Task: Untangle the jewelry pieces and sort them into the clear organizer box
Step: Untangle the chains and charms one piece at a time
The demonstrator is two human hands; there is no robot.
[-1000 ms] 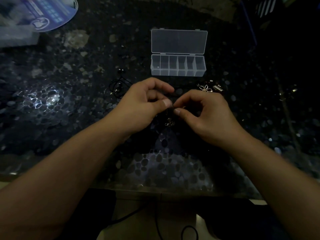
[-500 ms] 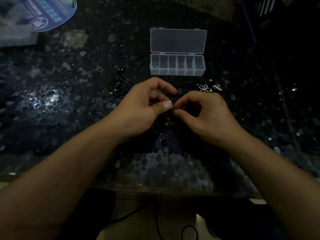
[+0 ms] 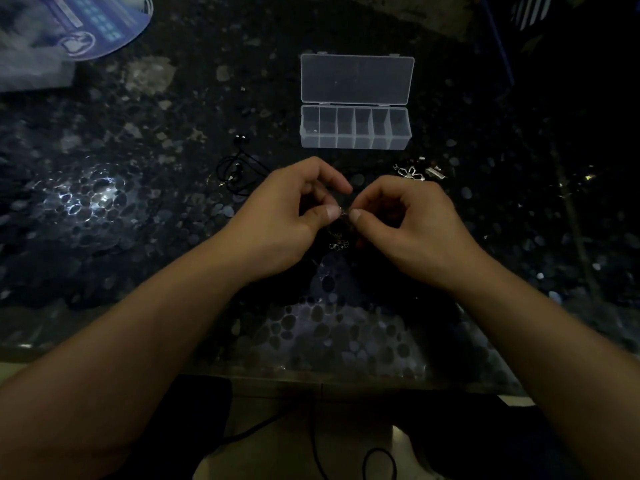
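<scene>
My left hand and my right hand meet at the table's middle, thumbs and forefingers pinched on a small tangle of jewelry. A bit of chain with small rings hangs below the fingertips. The clear organizer box lies open beyond the hands, lid folded back, with several compartments; they look empty. A black cord necklace lies left of my left hand. Silver pieces, one flower-shaped, lie right of the box's front.
The table is dark glass with a pebble pattern and glare at the left. A blue round printed item and a pale box sit at the far left corner. The near table edge runs under my forearms, cables below.
Both hands stayed pinched together on the tangle, fingers shifting slightly. The view has drifted a little; nothing else moved.
</scene>
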